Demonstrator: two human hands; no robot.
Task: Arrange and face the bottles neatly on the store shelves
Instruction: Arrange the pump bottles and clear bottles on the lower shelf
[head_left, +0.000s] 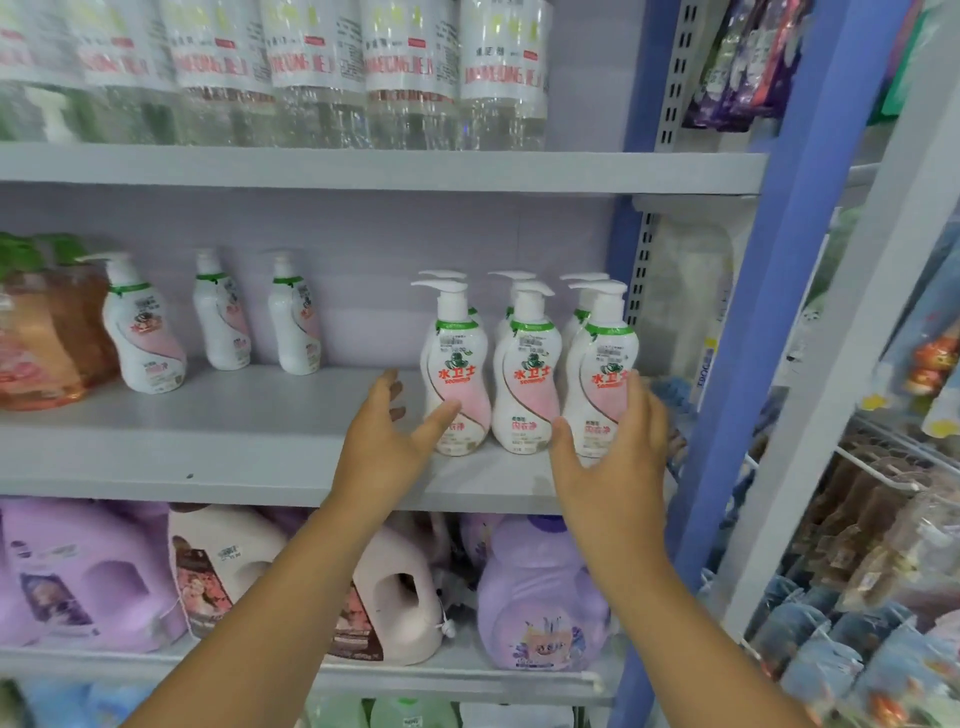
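Observation:
On the middle shelf (208, 457), white-and-pink pump bottles stand in three short rows at the right, labels facing me: the left front bottle (457, 374), the middle front bottle (527, 374) and the right front bottle (602, 369). My left hand (387, 441) is spread open, its thumb touching the left front bottle's lower side. My right hand (613, 452) cups the right front bottle with relaxed fingers along its right side. Three more of the same bottles (143, 332) (221, 317) (295, 322) stand apart further left, turned at angles.
Orange jugs (47, 343) fill the middle shelf's left end. Clear bottles (311, 67) line the shelf above. Purple and pink detergent jugs (535, 592) sit on the shelf below. A blue upright post (748, 322) bounds the shelf at right, with hanging packets beyond.

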